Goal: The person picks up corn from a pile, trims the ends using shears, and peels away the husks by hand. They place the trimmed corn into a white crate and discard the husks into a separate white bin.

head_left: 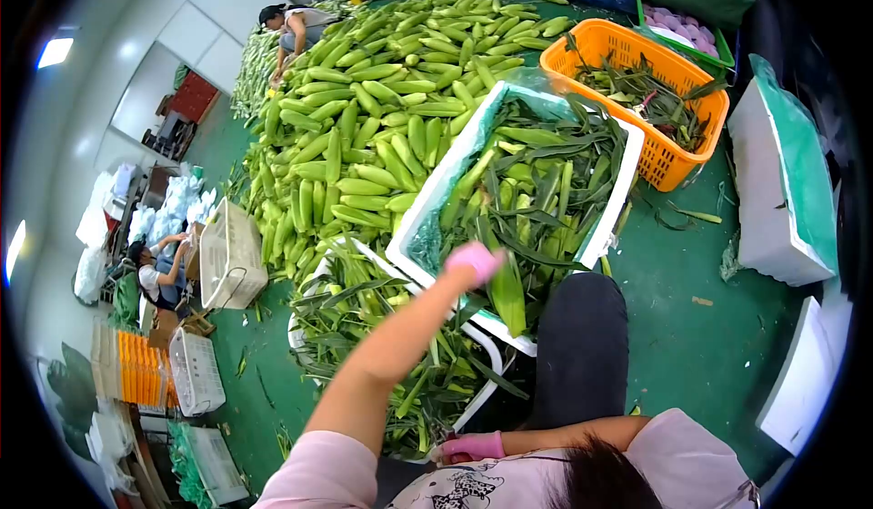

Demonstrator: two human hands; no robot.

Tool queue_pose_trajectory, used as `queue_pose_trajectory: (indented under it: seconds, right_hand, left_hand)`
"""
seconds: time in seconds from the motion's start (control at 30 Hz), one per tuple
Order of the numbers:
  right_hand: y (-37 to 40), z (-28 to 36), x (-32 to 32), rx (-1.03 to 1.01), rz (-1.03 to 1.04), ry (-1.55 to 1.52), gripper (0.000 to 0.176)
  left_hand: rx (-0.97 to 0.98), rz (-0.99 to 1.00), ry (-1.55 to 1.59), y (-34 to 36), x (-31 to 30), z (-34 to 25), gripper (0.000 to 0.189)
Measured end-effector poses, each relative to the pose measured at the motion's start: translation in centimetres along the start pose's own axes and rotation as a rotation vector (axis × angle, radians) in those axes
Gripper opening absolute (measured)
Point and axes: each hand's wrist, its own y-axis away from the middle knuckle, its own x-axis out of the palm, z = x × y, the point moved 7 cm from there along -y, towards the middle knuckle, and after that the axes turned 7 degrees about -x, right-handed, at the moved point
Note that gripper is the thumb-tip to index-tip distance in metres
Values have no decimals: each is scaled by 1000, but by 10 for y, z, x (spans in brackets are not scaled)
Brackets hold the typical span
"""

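My left hand (475,262), in a pink glove, reaches over a white foam box (416,201) with a green liner. Its fingers are closed on an ear of corn (507,302) in its green husk, tilted at the box's near edge. Loose corn leaves (546,177) and other husked ears fill the box. Low in front of my body is my right hand (475,447), also pink-gloved, beside a white-rimmed container (477,404) heaped with cut leaves and stalks. Those fingers look closed, but what they hold is hidden.
A large heap of husked corn (364,136) covers the floor ahead. An orange basket (668,168) of leaves stands at the right, near a tall foam box (773,177). White crates (232,254) stand left. Two other people, one at the heap (300,31) and one left (159,272), bend over.
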Motion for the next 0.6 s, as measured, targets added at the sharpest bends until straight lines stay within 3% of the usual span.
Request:
queue_pose_trajectory:
  seconds: [0.03, 0.07, 0.1, 0.17, 0.23, 0.3, 0.37, 0.4, 0.43, 0.5, 0.57, 0.6]
  right_hand:
    - [7, 7, 1, -14, -30, -6, 21]
    - [-15, -6, -14, -47, 66, -64, 20]
    - [-14, -4, -15, -37, 57, -72, 20]
    - [-10, 0, -15, 4, 45, -78, 19]
    - [-9, 8, -25, -58, -10, -116, 23]
    - [-18, 10, -45, -133, 23, 21, 30]
    - [-3, 34, -48, -262, -205, 354, 26]
    - [2, 41, -46, -333, -242, 378, 25]
    - [6, 49, -42, -405, -276, 399, 28]
    - [7, 61, -43, -647, -292, 496, 47]
    - [11, 77, -40, -893, -284, 842, 60]
    - [31, 88, -14, -905, -304, 979, 65]
  left_hand:
    - [-76, -108, 101, 6, 39, -7, 97]
    - [-141, -99, 287, 8, 58, -8, 110]
    - [-129, -237, 504, 6, 67, -3, 100]
    - [-35, -66, 1293, -28, 110, 26, 97]
    - [51, 177, 1804, 35, 72, 26, 63]
    - [106, 425, 1989, 85, 50, 61, 56]
    - [433, 344, 2040, 150, 21, 91, 59]
    - [556, 308, 2029, 176, 14, 110, 68]
    - [494, 373, 2050, 194, 20, 135, 77]
    - [290, 62, 2086, 240, 23, 177, 72]
    - [147, -251, 1848, 273, 34, 224, 70]
    - [65, -373, 1721, 288, 45, 240, 70]
